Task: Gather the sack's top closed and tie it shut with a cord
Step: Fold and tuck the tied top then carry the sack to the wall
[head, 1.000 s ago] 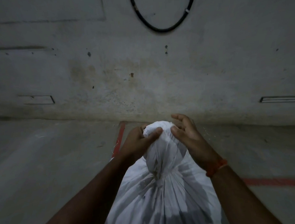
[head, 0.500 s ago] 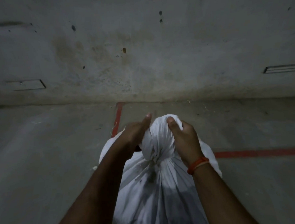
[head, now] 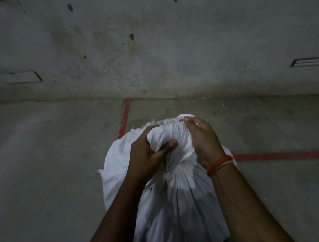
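Observation:
A full white woven sack (head: pixel 177 202) stands on the concrete floor in front of me. Its top is bunched into a tight neck (head: pixel 166 137) with pleats running down from it. My left hand (head: pixel 147 154) wraps the neck from the left, thumb pressed across the front. My right hand (head: pixel 203 142), with an orange band at the wrist, holds the neck's right side, fingertips pinched at the top edge. A pale cord seems to run around the neck below the bunch, but the dim light makes it hard to tell.
A stained concrete wall (head: pixel 152 48) rises just behind the sack. Red painted lines (head: pixel 124 118) mark the floor, one running away from me and one going off to the right. Loose fibres lie near the wall's foot.
The view has dipped down and the sack sits lower in frame. My left hand has closed around the neck from a looser touch, and my right hand has shifted to the top right edge.

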`<state>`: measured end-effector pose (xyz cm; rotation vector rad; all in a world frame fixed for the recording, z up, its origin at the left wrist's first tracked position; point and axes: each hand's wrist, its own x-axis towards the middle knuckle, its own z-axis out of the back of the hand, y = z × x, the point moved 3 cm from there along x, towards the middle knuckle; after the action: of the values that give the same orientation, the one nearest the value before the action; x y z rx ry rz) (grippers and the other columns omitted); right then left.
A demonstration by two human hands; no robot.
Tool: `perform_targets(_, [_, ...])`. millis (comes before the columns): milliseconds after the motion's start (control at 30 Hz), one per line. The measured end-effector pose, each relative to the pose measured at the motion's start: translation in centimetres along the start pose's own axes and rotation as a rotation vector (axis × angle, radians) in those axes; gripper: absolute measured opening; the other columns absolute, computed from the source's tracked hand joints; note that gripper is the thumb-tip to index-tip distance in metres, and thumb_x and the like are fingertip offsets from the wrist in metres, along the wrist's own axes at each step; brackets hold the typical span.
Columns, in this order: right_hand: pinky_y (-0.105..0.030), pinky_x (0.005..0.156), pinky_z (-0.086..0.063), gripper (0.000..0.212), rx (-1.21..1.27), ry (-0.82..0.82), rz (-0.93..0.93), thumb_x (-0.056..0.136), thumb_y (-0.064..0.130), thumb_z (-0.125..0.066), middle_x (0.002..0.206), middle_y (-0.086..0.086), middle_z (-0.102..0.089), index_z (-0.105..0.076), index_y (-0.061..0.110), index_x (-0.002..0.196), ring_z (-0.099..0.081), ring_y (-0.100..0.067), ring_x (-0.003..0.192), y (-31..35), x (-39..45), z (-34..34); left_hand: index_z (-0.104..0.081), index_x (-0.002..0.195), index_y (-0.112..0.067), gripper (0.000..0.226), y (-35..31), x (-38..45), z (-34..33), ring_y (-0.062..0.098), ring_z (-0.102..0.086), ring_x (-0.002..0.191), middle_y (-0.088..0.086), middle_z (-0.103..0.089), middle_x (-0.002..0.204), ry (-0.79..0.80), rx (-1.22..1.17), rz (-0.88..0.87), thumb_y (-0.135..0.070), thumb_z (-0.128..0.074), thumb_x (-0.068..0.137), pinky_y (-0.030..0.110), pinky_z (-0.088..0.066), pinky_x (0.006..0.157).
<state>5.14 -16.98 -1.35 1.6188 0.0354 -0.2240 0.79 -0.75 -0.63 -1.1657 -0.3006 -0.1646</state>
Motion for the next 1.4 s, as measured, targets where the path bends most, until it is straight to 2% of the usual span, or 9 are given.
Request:
perform_targets(100, [-0.05,0.111,-0.046,0.065,0.099,0.08,-0.068,0.073,0.068,-0.062,0.129,0.0,-0.07,-0.067,0.029,0.125,-0.064,-0.021,0.124,-0.6,0.2,-0.5,-0.07,0.096,-0.021,0.03,0.8,0.5,-0.2,-0.003,-0.068,0.088,-0.013,-0.072,0.088,-0.077,0.083,0.056,-0.05,-0.067,0.087,0.011,-0.052,0.077])
perform_targets(200, [-0.041,0.108,-0.047,0.051,-0.043,0.113,0.058,0.085,0.06,-0.064,0.131,0.005,-0.064,-0.06,0.032,0.128,-0.059,-0.013,0.124,-0.8,-0.5,-0.5,-0.071,0.083,-0.016,0.054,2.2,1.0,0.0,0.004,-0.07,0.075,-0.005,-0.073,0.076,-0.185,0.128,0.169,-0.066,-0.052,0.091,0.024,-0.058,0.074])
perform_targets(400, [-0.049,0.111,-0.047,0.083,-0.264,0.331,0.128,0.065,0.073,-0.076,0.151,0.005,-0.046,-0.044,0.053,0.138,-0.049,-0.018,0.137,-3.1,0.1,-0.4,-0.074,0.089,-0.024,0.06,4.7,1.5,0.2,0.013,-0.074,0.08,-0.003,-0.077,0.082,-0.206,0.017,0.411,-0.078,-0.048,0.083,0.047,-0.063,0.074])
perform_targets(800, [-0.042,0.088,-0.06,0.035,-0.382,0.156,0.205,0.085,0.053,-0.071,0.097,0.004,-0.077,-0.071,0.023,0.102,-0.073,-0.01,0.092,-4.2,0.7,-0.7,-0.072,0.099,-0.016,0.059,7.4,1.0,-0.7,0.027,-0.073,0.091,0.009,-0.077,0.097,0.057,-0.3,0.881,-0.07,-0.054,0.086,0.041,-0.059,0.091])
perform_targets(900, [-0.033,0.083,-0.059,0.026,-0.383,0.085,0.214,0.088,0.046,-0.071,0.093,0.004,-0.076,-0.07,0.022,0.098,-0.072,-0.008,0.088,-4.8,1.0,-0.6,-0.06,0.119,-0.014,0.062,7.0,1.2,0.0,0.024,-0.069,0.09,0.012,-0.071,0.106,0.078,-0.097,0.721,-0.067,-0.052,0.088,0.037,-0.059,0.082])
perform_targets(1000, [-0.012,0.075,-0.05,0.022,-0.412,0.056,0.223,0.09,0.042,-0.07,0.095,0.009,-0.072,-0.064,0.026,0.104,-0.066,0.001,0.088,-5.4,1.0,-0.6,-0.029,0.151,-0.037,0.064,6.6,1.2,2.2,0.022,-0.055,0.126,0.006,-0.049,0.144,0.168,0.1,0.339,-0.037,-0.06,0.095,0.048,-0.049,0.106])
perform_targets(1067, [-0.015,0.077,-0.05,0.024,-0.424,0.076,0.228,0.092,0.041,-0.068,0.1,0.009,-0.071,-0.061,0.028,0.111,-0.066,-0.002,0.091,-5.6,0.8,-0.7,-0.023,0.153,-0.047,0.078,6.5,0.3,3.3,0.016,-0.031,0.144,-0.002,-0.023,0.16,0.371,0.201,0.156,-0.022,-0.066,0.093,0.047,-0.039,0.116])
perform_targets(1233, [-0.028,0.093,-0.053,0.025,-0.518,0.173,0.245,0.098,0.041,-0.059,0.111,0.008,-0.071,-0.06,0.03,0.12,-0.065,-0.007,0.103,-5.7,0.1,-1.0,0.016,0.148,-0.058,0.106,8.4,-2.4,3.6,0.016,0.013,0.155,-0.01,0.018,0.167,0.76,0.481,0.164,-0.053,-0.069,0.085,0.047,-0.021,0.126])
perform_targets(1400, [-0.024,0.09,-0.052,0.044,-0.474,0.408,0.039,0.097,0.015,-0.054,0.128,-0.005,-0.065,-0.049,0.042,0.131,-0.063,-0.006,0.101,-5.1,-0.7,-0.3,0.026,0.152,-0.038,0.111,9.9,-3.2,1.7,0.026,-0.008,0.155,0.001,0.002,0.169,0.7,0.589,0.185,-0.045,-0.066,0.09,0.049,-0.018,0.126])
